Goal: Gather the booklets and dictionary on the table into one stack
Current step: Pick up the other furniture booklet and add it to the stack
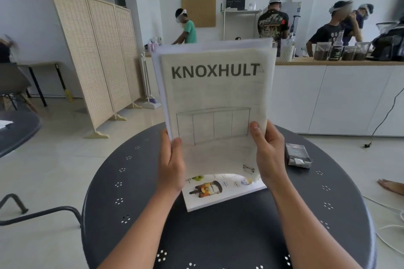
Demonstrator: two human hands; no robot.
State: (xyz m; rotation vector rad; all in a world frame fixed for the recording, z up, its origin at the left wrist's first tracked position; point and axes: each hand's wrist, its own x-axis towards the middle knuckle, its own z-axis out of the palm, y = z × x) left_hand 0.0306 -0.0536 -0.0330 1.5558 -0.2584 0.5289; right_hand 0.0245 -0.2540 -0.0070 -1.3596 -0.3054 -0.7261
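I hold a bundle of booklets (216, 98) upright above the round dark table (135, 214). The front one is off-white, reads KNOXHULT and shows a cabinet drawing; whiter booklets stand behind it. My left hand (171, 164) grips the bundle's lower left edge and my right hand (270, 155) grips its lower right edge. Under the bundle a white booklet (220, 194) with colourful pictures lies flat on the table. A small dark, thick book (297, 155) lies to the right, apart from both hands.
A second dark table (17, 129) stands at the left, with a black chair frame (39, 214) nearby. A woven folding screen (98, 50) stands behind. Several people work at a white counter (328, 98). Cables (389, 225) and a bare foot (391, 185) are at the right.
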